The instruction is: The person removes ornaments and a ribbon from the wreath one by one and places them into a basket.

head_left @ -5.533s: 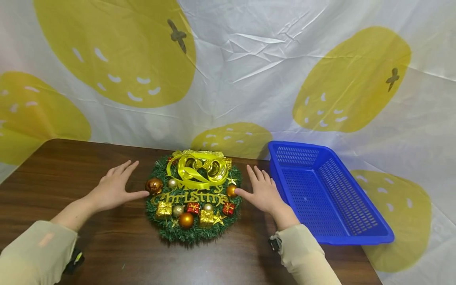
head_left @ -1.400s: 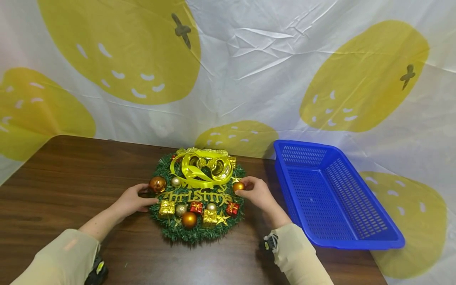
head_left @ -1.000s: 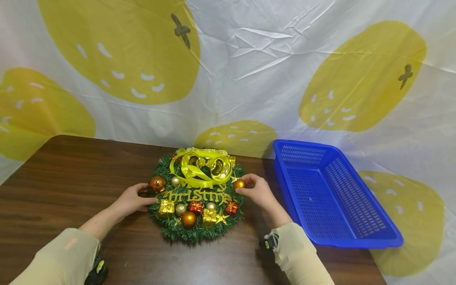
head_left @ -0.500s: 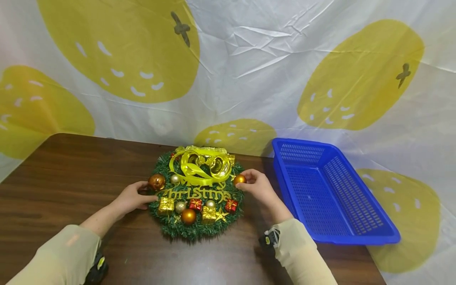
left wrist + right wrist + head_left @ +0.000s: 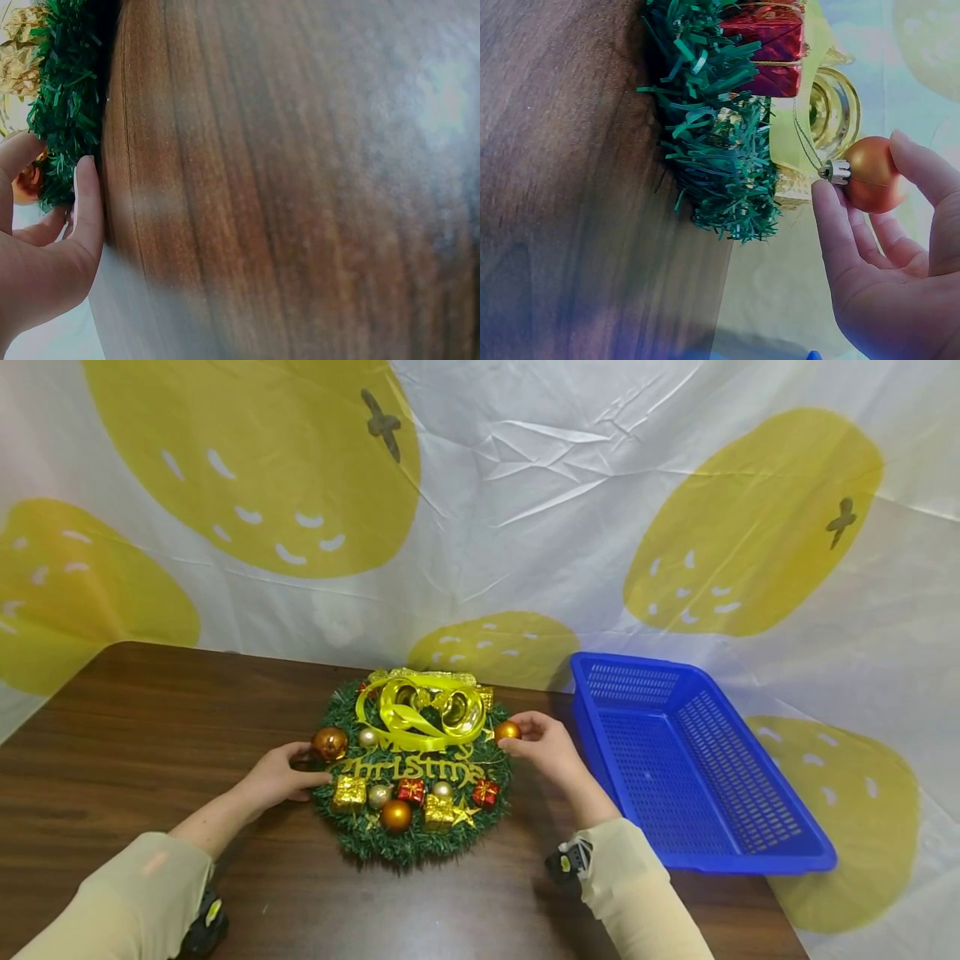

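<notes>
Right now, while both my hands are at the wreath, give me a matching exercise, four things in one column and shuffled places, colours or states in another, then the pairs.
1. Left hand
2. Right hand
3. Basket
4. Ribbon

A. Blue, slotted
B. Yellow, looped atop the wreath
C. Holding an orange bauble
D. At the wreath's left edge

Pairs: 1-D, 2-C, 3-A, 4-B

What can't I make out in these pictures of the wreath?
Head view: top of the gold lettering, partly covered by yellow ribbon.
Left wrist view: most of the wreath, cut off by left and top edges.
Right wrist view: part of the right hand, cut off by right and bottom edges.
</notes>
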A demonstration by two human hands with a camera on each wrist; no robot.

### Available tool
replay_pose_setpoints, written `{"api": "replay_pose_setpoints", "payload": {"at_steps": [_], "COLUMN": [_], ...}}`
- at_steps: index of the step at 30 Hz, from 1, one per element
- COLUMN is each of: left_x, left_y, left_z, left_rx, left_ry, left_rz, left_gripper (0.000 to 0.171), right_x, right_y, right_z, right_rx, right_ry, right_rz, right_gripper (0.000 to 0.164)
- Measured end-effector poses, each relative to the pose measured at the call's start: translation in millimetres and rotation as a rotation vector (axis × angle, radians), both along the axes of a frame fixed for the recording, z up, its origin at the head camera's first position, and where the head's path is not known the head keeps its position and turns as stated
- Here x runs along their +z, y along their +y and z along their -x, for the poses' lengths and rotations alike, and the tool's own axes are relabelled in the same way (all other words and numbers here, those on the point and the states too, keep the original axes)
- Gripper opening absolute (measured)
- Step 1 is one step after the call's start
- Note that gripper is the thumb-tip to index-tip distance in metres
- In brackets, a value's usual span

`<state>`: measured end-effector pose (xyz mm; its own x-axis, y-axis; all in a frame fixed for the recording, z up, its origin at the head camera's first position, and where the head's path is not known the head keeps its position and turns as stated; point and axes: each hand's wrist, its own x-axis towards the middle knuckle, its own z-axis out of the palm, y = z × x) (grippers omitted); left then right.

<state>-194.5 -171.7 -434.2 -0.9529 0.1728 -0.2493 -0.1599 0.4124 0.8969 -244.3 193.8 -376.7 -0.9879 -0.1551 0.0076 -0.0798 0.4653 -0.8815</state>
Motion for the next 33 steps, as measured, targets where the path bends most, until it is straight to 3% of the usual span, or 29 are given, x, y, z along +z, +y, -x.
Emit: {"api": "replay_pose_setpoints", "payload": {"at_steps": [9,33], "left_x": [5.4,2.3], "left_y": [-0.9,0.3], "left_z": [-4.0,-2.4], "left_rx": [-0.015,-0.023], "left_ry": [0.007,0.005], "left_rz": [-0.018,-0.020], "left_gripper": [0.081,0.081], "right_x": [10.8,43.6], "right_y": [2.2,2.5], "right_z": [-2.0,-8.6], "right_rx": [-0.005,-0.047], "right_ry": [0.003,0.000], "right_rz": [0.000,0.066], "right_gripper": [0.036,0.038]}}
